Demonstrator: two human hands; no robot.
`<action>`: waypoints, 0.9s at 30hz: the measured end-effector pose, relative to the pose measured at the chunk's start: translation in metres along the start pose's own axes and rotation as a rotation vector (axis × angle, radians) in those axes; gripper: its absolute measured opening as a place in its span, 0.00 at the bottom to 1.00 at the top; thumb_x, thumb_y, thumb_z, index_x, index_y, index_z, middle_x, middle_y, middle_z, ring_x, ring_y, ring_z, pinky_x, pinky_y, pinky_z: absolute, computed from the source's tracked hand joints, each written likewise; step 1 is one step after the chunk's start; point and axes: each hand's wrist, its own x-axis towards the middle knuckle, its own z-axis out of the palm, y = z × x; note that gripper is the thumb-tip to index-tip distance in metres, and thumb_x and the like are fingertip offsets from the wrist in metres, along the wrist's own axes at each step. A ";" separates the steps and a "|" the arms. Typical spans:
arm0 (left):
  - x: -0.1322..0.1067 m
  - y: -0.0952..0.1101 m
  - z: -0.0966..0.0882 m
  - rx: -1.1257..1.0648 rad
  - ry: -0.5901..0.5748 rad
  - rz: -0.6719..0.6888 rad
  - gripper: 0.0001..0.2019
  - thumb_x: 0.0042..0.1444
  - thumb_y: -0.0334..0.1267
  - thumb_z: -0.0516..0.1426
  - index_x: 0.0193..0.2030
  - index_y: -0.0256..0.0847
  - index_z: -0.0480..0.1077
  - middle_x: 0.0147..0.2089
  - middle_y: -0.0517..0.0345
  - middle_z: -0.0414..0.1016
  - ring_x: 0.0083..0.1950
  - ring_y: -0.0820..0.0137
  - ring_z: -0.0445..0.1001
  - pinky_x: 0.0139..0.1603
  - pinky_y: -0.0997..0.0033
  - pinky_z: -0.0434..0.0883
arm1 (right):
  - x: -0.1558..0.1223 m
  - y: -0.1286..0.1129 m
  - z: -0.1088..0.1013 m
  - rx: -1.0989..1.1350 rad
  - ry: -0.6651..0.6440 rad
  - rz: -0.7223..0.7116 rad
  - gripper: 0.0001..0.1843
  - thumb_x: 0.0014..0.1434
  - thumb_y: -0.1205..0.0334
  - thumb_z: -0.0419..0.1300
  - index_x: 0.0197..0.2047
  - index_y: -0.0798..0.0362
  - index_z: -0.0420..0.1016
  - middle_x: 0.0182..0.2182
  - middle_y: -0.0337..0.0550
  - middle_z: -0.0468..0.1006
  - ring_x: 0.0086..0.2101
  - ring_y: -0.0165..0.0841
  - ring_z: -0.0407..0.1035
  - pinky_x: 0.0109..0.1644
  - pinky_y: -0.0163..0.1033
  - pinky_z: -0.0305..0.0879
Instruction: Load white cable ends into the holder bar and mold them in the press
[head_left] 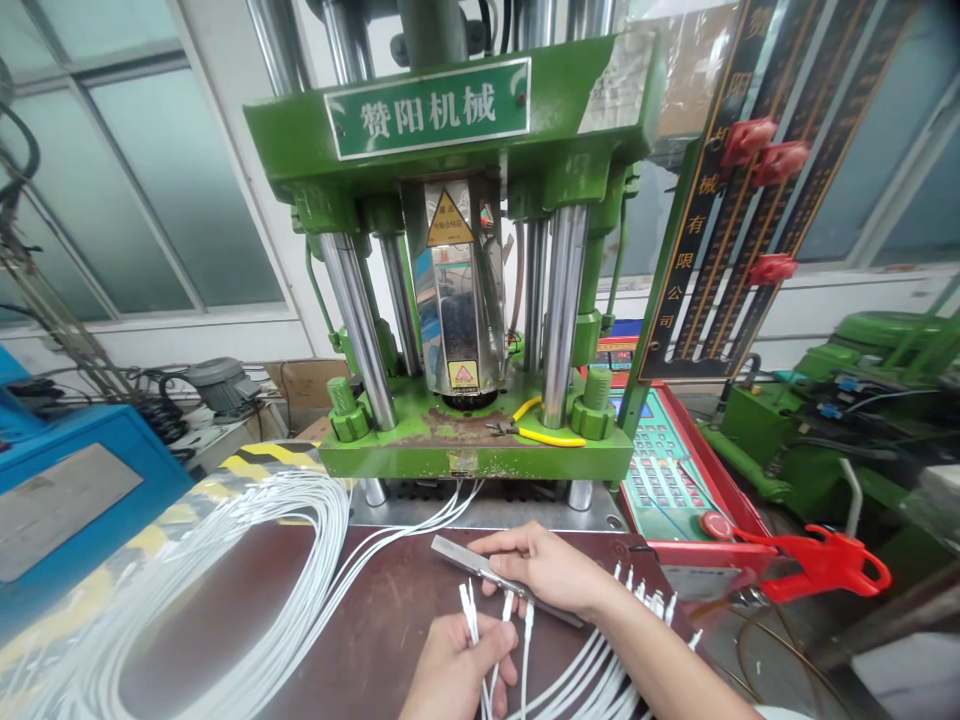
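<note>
My left hand (pixel 455 668) is closed around a small bunch of thin white cables (pixel 471 612), their plug ends sticking up above the fingers. My right hand (pixel 541 566) is pinched on a flat grey metal bar (pixel 480 565) that lies slantwise across the dark brown worktop (pixel 390 610). More white cable ends (pixel 525 612) hang just under the bar beside my right fingers. A fan of white cables (pixel 600 665) runs beneath my right forearm.
A green vertical press (pixel 465 300) stands right behind the worktop, with yellow-handled pliers (pixel 544 432) on its base. A big coil of white cables (pixel 225 560) lies at left. A red control panel (pixel 664 475) and red scissors (pixel 817 565) sit at right, a blue cabinet (pixel 67 500) at left.
</note>
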 end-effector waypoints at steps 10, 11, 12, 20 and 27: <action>0.000 0.005 0.001 -0.099 0.019 -0.006 0.19 0.39 0.52 0.61 0.18 0.35 0.67 0.10 0.62 0.62 0.11 0.76 0.58 0.12 0.77 0.53 | 0.003 0.008 0.001 -0.013 -0.013 -0.018 0.23 0.54 0.49 0.57 0.51 0.50 0.70 0.30 0.42 0.75 0.22 0.27 0.66 0.26 0.34 0.65; 0.001 0.004 0.001 -0.104 0.020 -0.003 0.20 0.39 0.53 0.61 0.18 0.35 0.67 0.10 0.62 0.62 0.11 0.77 0.58 0.11 0.77 0.52 | 0.003 0.009 0.001 -0.023 -0.013 -0.024 0.23 0.54 0.49 0.57 0.51 0.49 0.70 0.30 0.42 0.75 0.23 0.27 0.66 0.27 0.34 0.65; 0.001 0.004 0.001 -0.105 0.021 0.003 0.20 0.38 0.54 0.61 0.18 0.35 0.67 0.10 0.61 0.63 0.11 0.77 0.58 0.11 0.77 0.52 | 0.004 0.010 0.001 -0.030 -0.012 -0.029 0.23 0.54 0.49 0.57 0.51 0.49 0.69 0.31 0.42 0.75 0.24 0.28 0.67 0.27 0.34 0.66; 0.000 0.002 0.003 -0.189 -0.021 0.010 0.20 0.40 0.52 0.62 0.23 0.32 0.69 0.18 0.57 0.68 0.16 0.75 0.65 0.19 0.74 0.62 | 0.003 0.008 0.000 -0.001 -0.012 -0.026 0.22 0.54 0.51 0.57 0.51 0.49 0.70 0.31 0.42 0.76 0.23 0.28 0.67 0.27 0.34 0.66; -0.012 0.004 -0.007 -0.323 0.015 0.040 0.18 0.39 0.48 0.64 0.24 0.34 0.67 0.25 0.55 0.71 0.26 0.74 0.67 0.26 0.76 0.64 | 0.000 0.005 -0.009 -0.086 -0.024 -0.018 0.19 0.55 0.55 0.54 0.50 0.49 0.71 0.30 0.42 0.77 0.19 0.25 0.62 0.22 0.31 0.63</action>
